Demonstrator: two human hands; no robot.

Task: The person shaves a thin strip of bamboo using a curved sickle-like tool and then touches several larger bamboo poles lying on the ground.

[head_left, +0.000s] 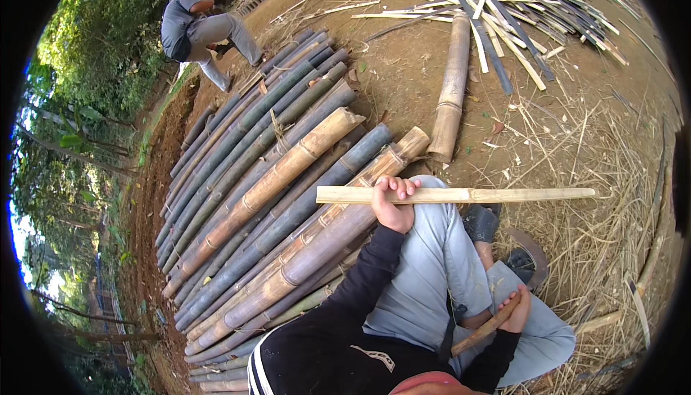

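Observation:
My left hand [394, 202] is closed around a long, pale split bamboo strip [497, 195], near its wider left end. The strip lies level across my raised knee, its thin end reaching right over the straw. Lower down, by my other leg, my right hand [516, 310] grips the long wooden handle [484, 331] of a knife. A curved brown blade [535, 258] shows just beyond that hand, beside my dark shoe; the place where it joins the handle is hidden. Knife and strip are apart.
Stacked bamboo poles [288, 215] lie close on my left. One thick pole [452, 85] rests ahead on the dirt, near a heap of split strips [504, 13]. Straw and shavings [568, 157] cover the right side. Another person [205, 31] bends beyond the stack.

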